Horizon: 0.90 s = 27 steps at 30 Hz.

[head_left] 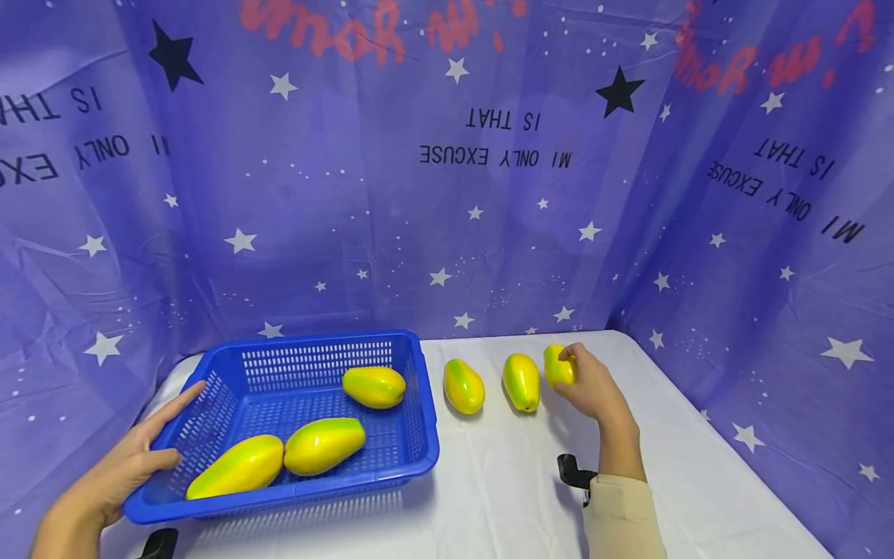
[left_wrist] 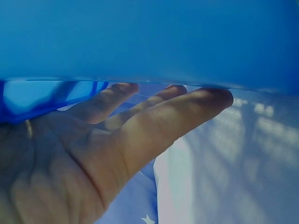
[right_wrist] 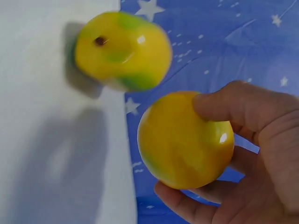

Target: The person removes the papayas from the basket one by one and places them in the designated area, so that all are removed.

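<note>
R hand (head_left: 594,388) pinching glossy yellow-green oval fruit (head_left: 556,369), tabletop's (head_left: 489,481) far R corner; pick-up step, apparently.
Head: L hand (head_left: 126,466) pinches L rim of blue rectangular plastic basket (head_left: 428,419) nr tabletop's L edge; 3 similar fruits (head_left: 373,387) inside, 2 loose fruits (head_left: 521,382) by far edge. L wrist: straight fingers (left_wrist: 154,121) under rim. R wrist: thumb + fingertips on held fruit, nbr apart; height unclear. Next move prob. needs firm grip, clear of nbr.

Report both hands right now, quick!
Left hand: closed, holding the side of a blue rectangular plastic basket.
Right hand: closed, holding a glossy yellow-green oval fruit.
</note>
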Motion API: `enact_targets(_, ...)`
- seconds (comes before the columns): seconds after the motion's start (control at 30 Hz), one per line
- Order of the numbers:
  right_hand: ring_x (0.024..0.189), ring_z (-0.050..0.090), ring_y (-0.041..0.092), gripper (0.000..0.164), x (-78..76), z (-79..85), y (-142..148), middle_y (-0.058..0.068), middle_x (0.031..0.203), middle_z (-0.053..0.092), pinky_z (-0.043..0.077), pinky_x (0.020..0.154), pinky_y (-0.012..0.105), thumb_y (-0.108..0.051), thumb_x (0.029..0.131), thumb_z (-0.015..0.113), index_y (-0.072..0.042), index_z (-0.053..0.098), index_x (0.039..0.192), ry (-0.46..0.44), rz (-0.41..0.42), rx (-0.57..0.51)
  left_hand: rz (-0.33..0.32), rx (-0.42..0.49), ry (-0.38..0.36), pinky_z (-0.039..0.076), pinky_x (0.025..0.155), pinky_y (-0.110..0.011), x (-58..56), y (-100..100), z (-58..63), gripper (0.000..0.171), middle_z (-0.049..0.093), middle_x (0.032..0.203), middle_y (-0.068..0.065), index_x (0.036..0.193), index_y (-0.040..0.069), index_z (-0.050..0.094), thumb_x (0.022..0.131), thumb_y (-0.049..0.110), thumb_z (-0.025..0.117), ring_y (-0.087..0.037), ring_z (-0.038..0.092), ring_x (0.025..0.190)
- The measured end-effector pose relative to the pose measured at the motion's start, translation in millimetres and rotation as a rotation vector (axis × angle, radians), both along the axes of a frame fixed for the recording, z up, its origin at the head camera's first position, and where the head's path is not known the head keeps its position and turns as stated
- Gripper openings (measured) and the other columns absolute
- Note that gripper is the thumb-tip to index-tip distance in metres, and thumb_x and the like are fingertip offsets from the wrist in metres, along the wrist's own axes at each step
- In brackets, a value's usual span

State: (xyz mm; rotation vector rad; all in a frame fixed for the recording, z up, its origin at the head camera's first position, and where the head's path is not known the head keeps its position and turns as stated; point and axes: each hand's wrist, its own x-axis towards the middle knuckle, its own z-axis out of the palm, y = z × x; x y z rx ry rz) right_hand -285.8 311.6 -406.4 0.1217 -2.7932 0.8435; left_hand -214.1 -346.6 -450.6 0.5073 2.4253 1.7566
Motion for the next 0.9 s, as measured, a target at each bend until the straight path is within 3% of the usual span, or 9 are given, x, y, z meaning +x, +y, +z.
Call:
enact_targets(0.13, 0.102, 0.054, 0.037, 0.051, -3.4, -13.1, 9.8, 0.025, 0.121, 0.056, 0.044, 0.09, 0.054, -0.008, 0.077, 0.073, 0.0, 0.049, 0.121, -0.029, -0.022, 0.015, -0.043, 0.081, -0.051, 0.055, 0.076, -0.034, 0.4, -0.8, 0.8, 0.096, 0.026, 0.139, 0.014, 0.158, 0.027, 0.006, 0.08, -0.015, 0.043, -0.014, 0.059, 0.102)
enact_targets(0.27, 0.105, 0.053, 0.038, 0.052, -5.8, -21.3, 15.7, 0.025, 0.123, 0.055, 0.042, 0.092, 0.055, -0.007, 0.077, 0.073, -0.001, 0.048, 0.122, -0.046, -0.033, 0.012, -0.048, 0.082, -0.048, 0.055, 0.076, -0.034, 0.0, -0.7, 1.4, 0.096, 0.027, 0.139, 0.015, 0.158, 0.026, 0.007, 0.08, -0.015, 0.043, -0.014, 0.059, 0.102)
enact_targets(0.7, 0.108, 0.051, 0.039, 0.051, -9.7, -25.6, 15.5, 0.026, 0.127, 0.052, 0.04, 0.095, 0.057, -0.006, 0.078, 0.071, -0.002, 0.047, 0.123, -0.084, -0.025, -0.014, -0.05, 0.108, -0.058, 0.057, 0.073, -0.038, 1.3, -0.1, -0.8, 0.096, 0.038, 0.135, 0.018, 0.158, 0.027, 0.008, 0.079, -0.015, 0.043, -0.018, 0.062, 0.099)
enact_targets(0.8, 0.112, 0.049, 0.04, 0.051, -11.9, -28.0, 15.8, 0.026, 0.13, 0.05, 0.038, 0.099, 0.058, -0.006, 0.079, 0.071, -0.002, 0.046, 0.124, -0.098, -0.032, -0.029, -0.045, 0.085, -0.035, 0.056, 0.073, -0.036, 1.0, -0.3, -0.2, 0.096, 0.035, 0.138, 0.018, 0.158, 0.026, 0.008, 0.079, -0.014, 0.044, -0.015, 0.06, 0.1)
enact_targets(0.9, 0.114, 0.048, 0.04, 0.051, -13.3, -30.4, 16.5, 0.026, 0.131, 0.049, 0.036, 0.101, 0.058, -0.005, 0.081, 0.07, -0.002, 0.046, 0.125, -0.112, -0.039, -0.032, -0.016, 0.008, 0.019, 0.052, 0.074, -0.027, -0.3, -0.1, 0.9, 0.096, 0.021, 0.149, 0.018, 0.158, 0.025, 0.009, 0.078, -0.012, 0.046, -0.001, 0.047, 0.11)
